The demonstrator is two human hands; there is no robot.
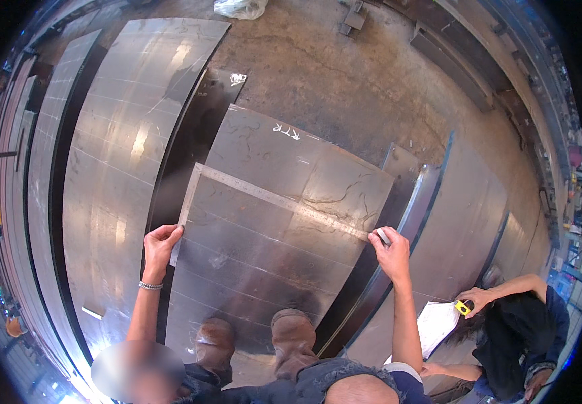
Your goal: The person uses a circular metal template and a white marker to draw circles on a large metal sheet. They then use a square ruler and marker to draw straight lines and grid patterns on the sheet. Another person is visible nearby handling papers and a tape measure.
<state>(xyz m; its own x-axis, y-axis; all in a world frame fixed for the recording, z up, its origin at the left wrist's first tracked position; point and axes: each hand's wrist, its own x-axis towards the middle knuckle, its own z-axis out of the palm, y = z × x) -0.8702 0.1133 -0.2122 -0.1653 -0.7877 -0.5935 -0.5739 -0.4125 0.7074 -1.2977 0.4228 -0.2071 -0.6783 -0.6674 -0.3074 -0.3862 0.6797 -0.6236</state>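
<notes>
A large L-shaped steel square (264,192) lies across a dark metal plate (250,236) in front of me. Its short leg runs toward me along the plate's left edge, and its long leg reaches the right edge. My left hand (162,250) is closed in a pinch on the short leg. At the far end of the long leg, my right hand (392,256) pinches the tip. A small white stick (382,236), perhaps chalk, shows among the right fingers. Thin pale lines cross the plate, and white marks (287,132) stand near its far edge.
My boots (292,337) stand on the plate's near part. Long steel plates (119,121) lie to the left, others (456,209) to the right. At lower right a co-worker holds a yellow tape measure (464,308) by a white sheet (437,324). A plastic bag (240,8) lies far off.
</notes>
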